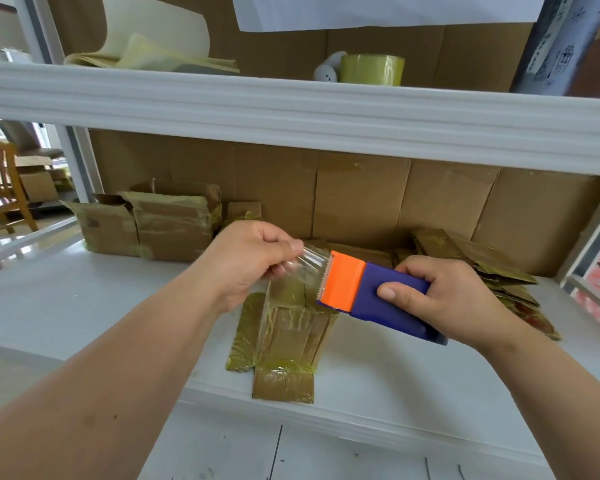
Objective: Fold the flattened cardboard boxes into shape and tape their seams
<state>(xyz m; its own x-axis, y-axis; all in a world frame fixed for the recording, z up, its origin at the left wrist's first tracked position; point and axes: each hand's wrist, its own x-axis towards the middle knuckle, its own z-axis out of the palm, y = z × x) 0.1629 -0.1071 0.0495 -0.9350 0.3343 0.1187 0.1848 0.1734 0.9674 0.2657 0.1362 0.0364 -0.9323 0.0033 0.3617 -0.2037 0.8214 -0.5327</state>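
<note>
My left hand [253, 258] pinches tape [310, 263]; right [444, 299] grips dispenser [378, 292]; flat box [284, 337] at shelf's [84, 306] front edge unfolded; some boxes [153, 223] at rear-left corner formed.

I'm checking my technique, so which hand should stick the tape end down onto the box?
Left hand: it already pinches the clear tape end, above the flattened brown cardboard box; the right hand holds the purple-and-orange tape dispenser.
</note>
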